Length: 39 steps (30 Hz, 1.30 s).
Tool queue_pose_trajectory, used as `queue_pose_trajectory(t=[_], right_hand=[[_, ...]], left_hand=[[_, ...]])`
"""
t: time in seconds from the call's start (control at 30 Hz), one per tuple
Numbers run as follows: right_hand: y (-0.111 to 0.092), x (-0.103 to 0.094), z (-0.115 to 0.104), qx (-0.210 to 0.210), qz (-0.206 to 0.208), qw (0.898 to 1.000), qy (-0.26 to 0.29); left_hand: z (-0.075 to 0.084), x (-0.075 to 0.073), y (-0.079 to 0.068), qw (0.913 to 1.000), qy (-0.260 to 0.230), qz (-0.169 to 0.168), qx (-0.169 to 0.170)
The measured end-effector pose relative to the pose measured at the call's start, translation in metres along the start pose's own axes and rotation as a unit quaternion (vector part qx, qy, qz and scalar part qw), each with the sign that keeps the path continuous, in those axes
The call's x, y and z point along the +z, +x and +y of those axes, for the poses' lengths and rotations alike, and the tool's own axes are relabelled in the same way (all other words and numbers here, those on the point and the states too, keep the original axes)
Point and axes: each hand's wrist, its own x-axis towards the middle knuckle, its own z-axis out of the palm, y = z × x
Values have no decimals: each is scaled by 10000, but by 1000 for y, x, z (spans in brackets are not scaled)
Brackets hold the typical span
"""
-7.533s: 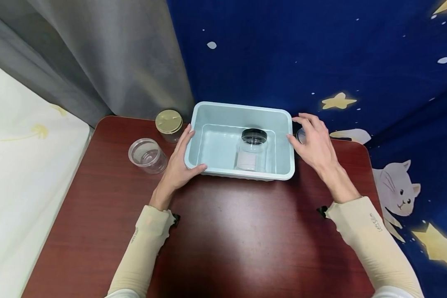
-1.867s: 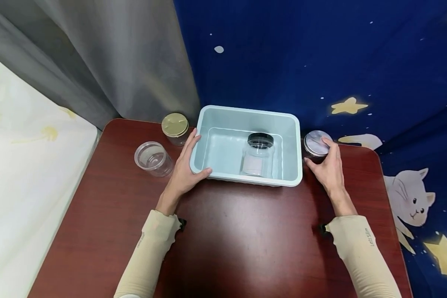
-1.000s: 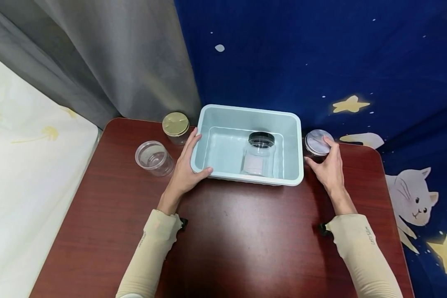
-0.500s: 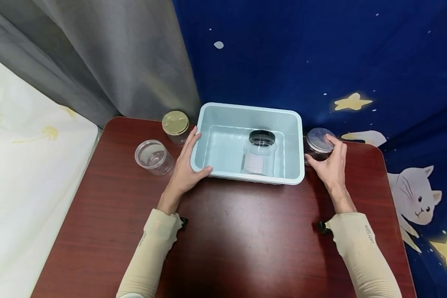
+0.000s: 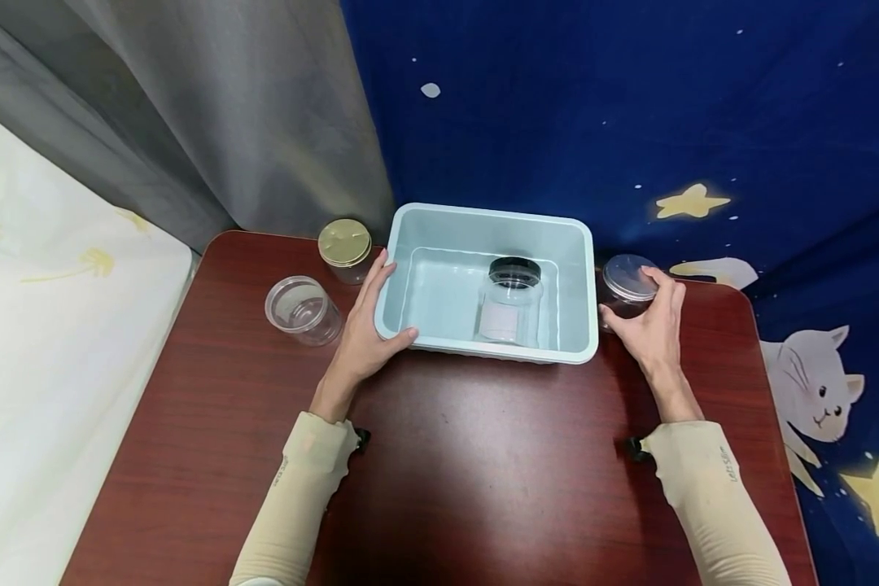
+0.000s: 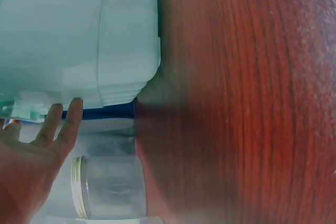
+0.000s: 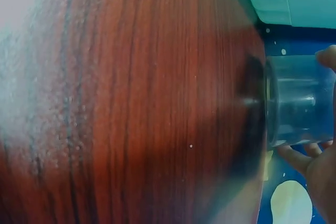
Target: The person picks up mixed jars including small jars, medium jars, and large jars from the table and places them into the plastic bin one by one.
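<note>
My left hand (image 5: 362,338) lies along the left end of the pale blue plastic bin (image 5: 483,213), its fingers fairly straight against the outer wall and the thumb at the front rim. Inside, toward the right, lies a clear jar (image 5: 531,305) with a black lid and a white label. Just right of the bin, my right hand (image 5: 648,325) grips a clear jar (image 5: 626,278) with a silver-edged lid, thumb on the near side and fingers round the far side. The right wrist view has this jar (image 7: 299,100) at the table's back edge.
Left of the bin stand a gold-lidded jar (image 5: 345,242) and a clear lidless jar (image 5: 303,311). Behind the reddish-brown table (image 5: 476,456) hang a grey curtain (image 5: 264,122) and a blue star-patterned cloth (image 5: 527,106). White patterned fabric (image 5: 59,342) lies along the left.
My right hand has gone from the bin's right rim to the silver-edged jar and grips it. Over the last second that jar shifts slightly right. My left hand keeps its place on the bin.
</note>
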Motion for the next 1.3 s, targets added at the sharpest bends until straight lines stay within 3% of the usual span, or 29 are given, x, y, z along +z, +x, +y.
queue_pose_trajectory(t=[0.43, 0.73, 1.3], right_hand=[[-2, -5, -7, 381, -85, 9992, -59], [-4, -14, -13, 156, -210, 9996, -106], [-3, -26, -19, 116, -166, 9995, -225]], left_hand=[[3, -1, 0, 9999, 104, 33, -52], [2, 0, 0, 9999, 101, 10, -36], [1, 0, 0, 9999, 124, 29, -6]])
